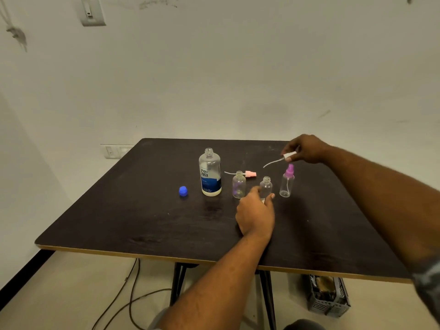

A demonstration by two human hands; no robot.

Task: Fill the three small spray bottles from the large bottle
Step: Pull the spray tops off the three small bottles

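Note:
The large clear bottle with a blue label stands uncapped mid-table; its blue cap lies to its left. Three small clear spray bottles stand to its right. The left one is open, and its pink spray head lies behind it. My left hand grips the base of the open middle bottle. My right hand holds a white spray head with its dip tube trailing, raised above the table. The right bottle keeps its purple spray head on.
The dark table has a light front edge and stands against a pale wall. Under it are black legs, cables on the floor and a grey crate at the right.

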